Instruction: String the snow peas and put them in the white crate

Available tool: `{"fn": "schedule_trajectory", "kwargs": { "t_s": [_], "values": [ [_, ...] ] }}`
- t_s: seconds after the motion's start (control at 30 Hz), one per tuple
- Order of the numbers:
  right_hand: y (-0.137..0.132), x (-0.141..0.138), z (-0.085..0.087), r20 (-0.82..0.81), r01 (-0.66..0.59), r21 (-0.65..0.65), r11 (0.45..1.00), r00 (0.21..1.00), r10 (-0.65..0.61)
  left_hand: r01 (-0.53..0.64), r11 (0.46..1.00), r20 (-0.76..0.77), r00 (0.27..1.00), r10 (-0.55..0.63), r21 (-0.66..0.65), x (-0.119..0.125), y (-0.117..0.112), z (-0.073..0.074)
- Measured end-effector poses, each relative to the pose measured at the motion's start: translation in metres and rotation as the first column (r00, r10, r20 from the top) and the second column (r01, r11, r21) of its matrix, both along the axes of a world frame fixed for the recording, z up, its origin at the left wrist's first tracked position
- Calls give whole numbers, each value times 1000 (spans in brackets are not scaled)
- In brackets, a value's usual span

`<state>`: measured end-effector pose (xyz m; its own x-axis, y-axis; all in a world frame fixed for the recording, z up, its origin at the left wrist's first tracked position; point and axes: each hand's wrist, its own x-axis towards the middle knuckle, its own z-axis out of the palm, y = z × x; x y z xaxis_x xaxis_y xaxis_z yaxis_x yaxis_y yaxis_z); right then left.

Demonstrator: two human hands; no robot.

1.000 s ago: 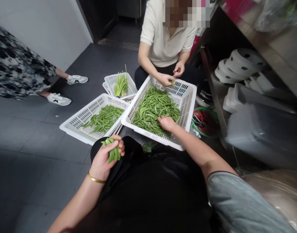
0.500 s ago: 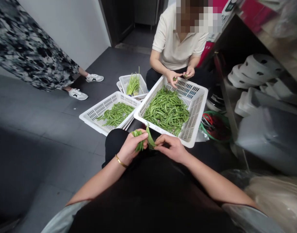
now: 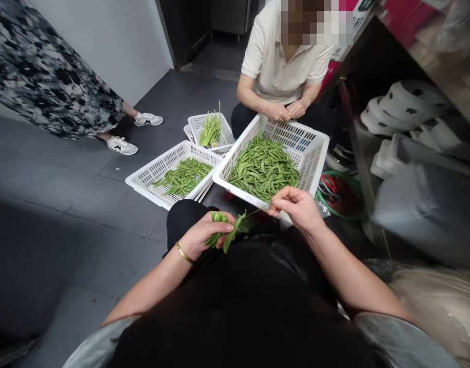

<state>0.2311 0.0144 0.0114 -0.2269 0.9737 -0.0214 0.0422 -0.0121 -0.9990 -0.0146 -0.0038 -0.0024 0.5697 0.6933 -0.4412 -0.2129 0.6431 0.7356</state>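
Observation:
My left hand [image 3: 202, 236] is closed round a small bunch of green pea pods [image 3: 220, 231] over my lap. My right hand [image 3: 296, 206] pinches a thin string [image 3: 258, 210] that runs from the tip of one pod. Just beyond my hands stands a large white slatted basket [image 3: 315, 151] heaped with green pods [image 3: 262, 167]. A second white basket [image 3: 150, 176] to its left holds a thinner layer of pods [image 3: 183, 176].
A person in a cream shirt [image 3: 284, 56] crouches behind the large basket, hands together at its far rim. A smaller basket [image 3: 198, 122] holds long green stalks. Another person in a patterned skirt [image 3: 46, 76] stands at left. White tubs [image 3: 403, 107] sit on a shelf at right.
My right hand left the big basket with a pod, brought it to my left hand, then drew away to the right, pulling a string off the pod.

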Motion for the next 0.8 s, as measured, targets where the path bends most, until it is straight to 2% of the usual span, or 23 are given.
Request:
{"fn": "schedule_trajectory", "kwargs": {
  "t_s": [0.07, 0.1, 0.13, 0.2, 0.27, 0.3, 0.37, 0.4, 0.43, 0.47, 0.5, 0.53, 0.57, 0.6, 0.63, 0.7, 0.73, 0.77, 0.8],
  "values": [
    [2, 6, 6, 230, -13, 166, 986, 973, -26, 21, 1000, -10, 1000, -21, -11, -2, 1, -1],
    [0, 4, 8, 361, -76, 268, 960, 932, -27, 30, 999, -17, 999, -30, -14, -2, 1, -1],
    [-2, 0, 11, 490, -173, 363, 915, 871, -30, 40, 999, -24, 999, -41, -16, -3, 2, -2],
    [-8, -14, 15, 706, -415, 472, 778, 706, -52, 67, 998, -41, 997, -68, -16, -3, 2, -3],
    [-12, -29, 16, 858, -635, 424, 646, 511, -61, 105, 994, -78, 991, -105, -5, -4, 2, -3],
    [-12, -35, 16, 905, -713, 369, 597, 422, -54, 134, 991, -114, 985, -131, 15, -4, 3, -2],
    [-11, -41, 17, 953, -805, 252, 537, 304, 8, 234, 965, -246, 948, -200, 118, -5, 3, 4],
    [-9, -42, 18, 959, -830, 203, 520, 277, 68, 311, 926, -338, 913, -228, 214, -5, 3, 8],
    [-8, -42, 20, 950, -842, 172, 511, 278, 138, 396, 857, -432, 870, -236, 329, -6, 3, 12],
    [-6, -41, 21, 925, -841, 164, 515, 313, 216, 476, 760, -515, 829, -218, 443, -5, 3, 16],
    [-5, -40, 21, 876, -827, 182, 531, 382, 295, 536, 651, -572, 799, -186, 538, -5, 3, 21],
    [-4, -39, 21, 796, -797, 214, 564, 477, 372, 564, 555, -595, 790, -148, 611, -4, 2, 25],
    [-4, -39, 19, 685, -746, 240, 621, 584, 436, 561, 493, -589, 800, -116, 665, -2, 2, 28],
    [-5, -39, 16, 546, -672, 248, 698, 692, 473, 528, 478, -562, 823, -83, 702, -1, 1, 30],
    [-7, -40, 11, 394, -583, 231, 779, 788, 472, 472, 504, -523, 851, -45, 724, 1, 0, 31],
    [-11, -41, 0, 151, -395, 147, 907, 915, 374, 276, 637, -420, 904, 82, 719, 4, 0, 29],
    [-14, -41, -5, 91, -323, 108, 940, 945, 314, 133, 709, -358, 917, 177, 693, 4, 2, 28],
    [-17, -39, -10, 69, -271, 86, 959, 962, 266, -33, 758, -286, 915, 286, 651, 2, 5, 26],
    [-18, -34, -14, 81, -240, 77, 968, 969, 234, -209, 778, -201, 897, 394, 593, -2, 9, 23]
  ]
}}
